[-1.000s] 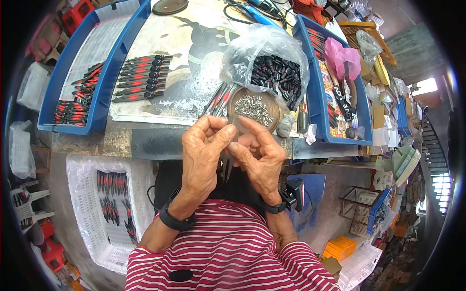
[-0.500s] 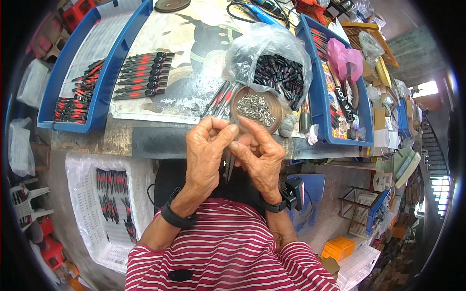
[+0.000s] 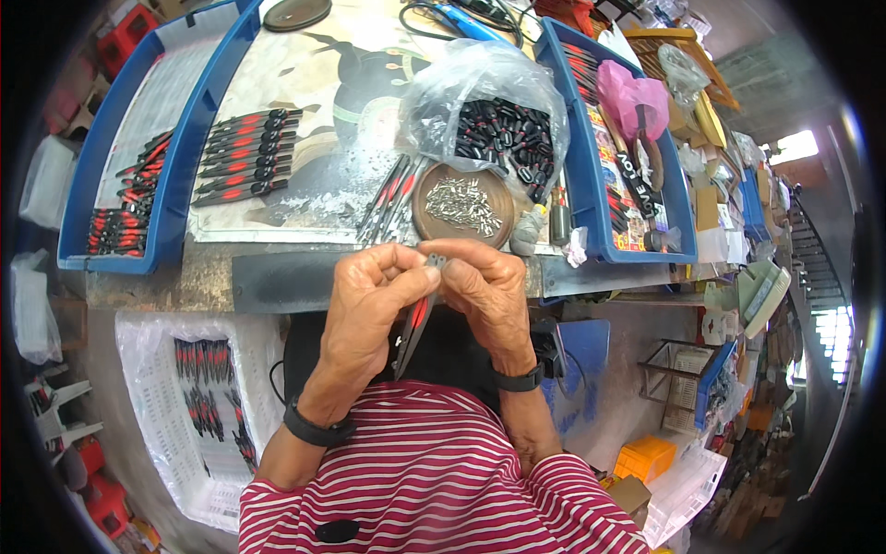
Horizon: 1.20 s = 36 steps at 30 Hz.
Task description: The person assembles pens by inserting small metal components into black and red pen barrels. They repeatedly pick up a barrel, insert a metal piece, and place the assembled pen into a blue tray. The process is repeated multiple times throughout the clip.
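My left hand and my right hand meet just in front of the table edge, fingertips pinched together. Between them is a slim, pointed black-and-red tool, its grey end with small holes up at my fingertips and its tip hanging toward my lap. Its exact kind is unclear. Just beyond my fingers, a round brown dish holds many small silvery metal pins. Several similar slim grey-and-red pieces lie left of the dish. Behind it, a clear plastic bag spills small black-and-red parts.
A row of black-and-red tools lies on the table beside a blue tray of more. Another blue tray stands at right with a pink bag. A plastic-lined white crate sits below left. A dark bottle stands near the edge.
My hands have come slightly lower and left in view, and the tool between them now shows more of its red side and grey holed end. The whole table has shifted left in view.
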Available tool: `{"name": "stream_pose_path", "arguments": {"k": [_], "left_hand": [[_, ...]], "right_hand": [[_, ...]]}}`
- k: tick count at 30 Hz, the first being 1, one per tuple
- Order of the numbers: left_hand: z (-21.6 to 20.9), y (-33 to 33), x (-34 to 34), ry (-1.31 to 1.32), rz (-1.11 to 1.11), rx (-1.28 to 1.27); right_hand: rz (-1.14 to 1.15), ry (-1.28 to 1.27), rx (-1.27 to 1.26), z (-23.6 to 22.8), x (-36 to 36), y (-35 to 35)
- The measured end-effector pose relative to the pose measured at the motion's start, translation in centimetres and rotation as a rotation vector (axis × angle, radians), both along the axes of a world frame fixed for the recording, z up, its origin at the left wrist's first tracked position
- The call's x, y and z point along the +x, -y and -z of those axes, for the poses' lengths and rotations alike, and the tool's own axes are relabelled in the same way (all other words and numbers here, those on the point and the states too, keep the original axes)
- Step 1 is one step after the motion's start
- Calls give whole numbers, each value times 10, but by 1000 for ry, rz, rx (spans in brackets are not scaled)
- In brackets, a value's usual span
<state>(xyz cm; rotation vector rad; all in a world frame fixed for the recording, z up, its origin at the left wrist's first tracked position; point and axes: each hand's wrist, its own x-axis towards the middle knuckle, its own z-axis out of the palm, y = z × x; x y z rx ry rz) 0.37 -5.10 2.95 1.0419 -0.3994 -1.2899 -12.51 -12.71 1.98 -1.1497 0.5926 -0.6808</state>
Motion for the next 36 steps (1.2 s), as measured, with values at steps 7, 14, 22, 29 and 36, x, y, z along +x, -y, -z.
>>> {"name": "stream_pose_path", "arguments": {"k": [7, 14, 22, 29, 36], "left_hand": [[-5, 2, 3, -104, 198, -45], [-11, 4, -14, 191, 39, -53], [-8, 5, -25, 509, -30, -112], [-2, 4, -26, 874, -105, -169], [-4, 1, -22, 967, -102, -163]], "right_hand": [[-82, 185, -38, -3, -5, 13], [137, 85, 5, -3, -3, 5], [72, -31, -41, -8, -18, 26], [681, -775, -1050, 18, -18, 112], [569, -990, -1200, 39, -12, 126]]}}
